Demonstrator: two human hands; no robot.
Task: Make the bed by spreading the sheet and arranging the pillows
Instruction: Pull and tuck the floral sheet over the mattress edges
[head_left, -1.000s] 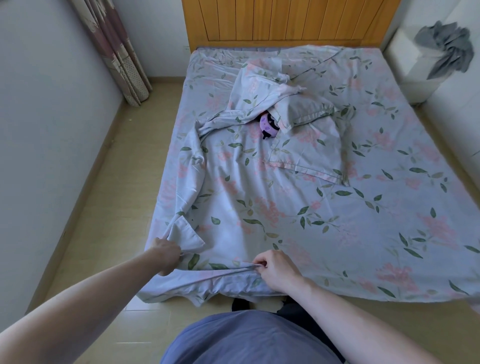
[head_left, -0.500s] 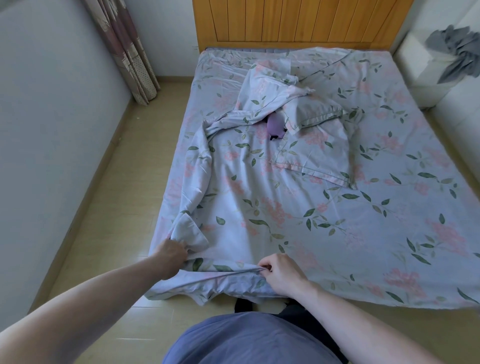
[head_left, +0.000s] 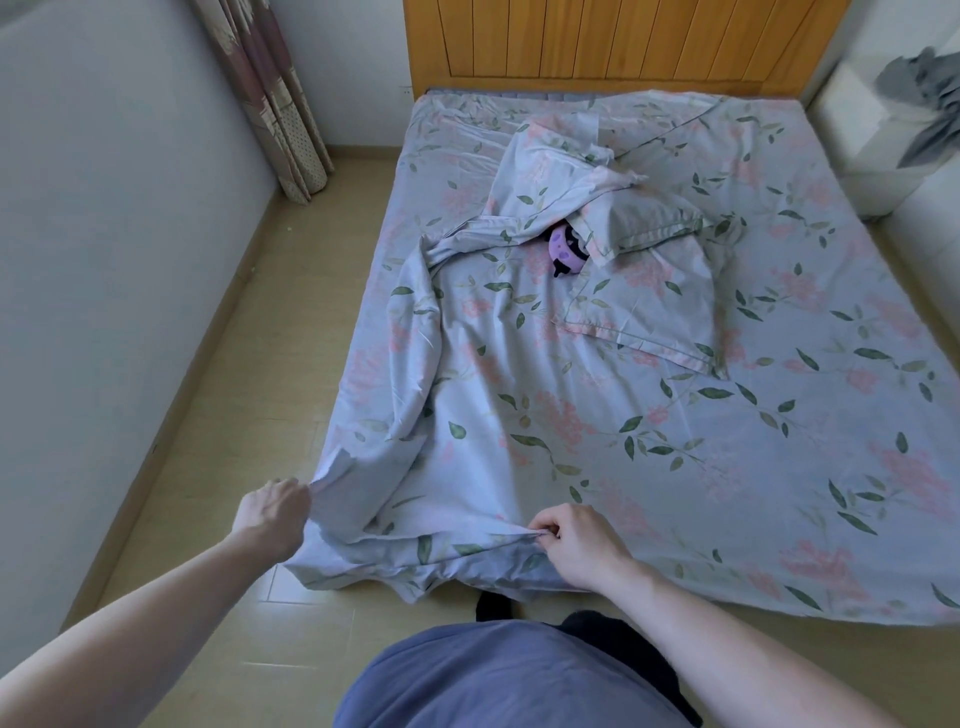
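A pale blue floral sheet (head_left: 519, 395) lies rumpled over the left half of the bed (head_left: 810, 426), bunched toward the middle. At the foot's left corner my left hand (head_left: 272, 512) grips the sheet's corner and pulls it outward past the mattress edge. My right hand (head_left: 579, 543) pinches the sheet's hem at the foot edge. A pillow (head_left: 636, 223) in matching fabric lies askew mid-bed on a second flat pillowcase (head_left: 654, 306). A purple and black plush toy (head_left: 566, 252) peeks from under the pillow.
A wooden headboard (head_left: 613, 41) stands at the far end. A wall and a curtain (head_left: 270, 98) border a strip of floor on the left. On the right a white unit (head_left: 857, 135) carries a grey cloth (head_left: 924, 104). I stand at the bed's foot.
My left hand has drawn the sheet corner leftward, out past the bed's edge. The camera has tilted and moved closer. My right hand keeps its pinch on the hem.
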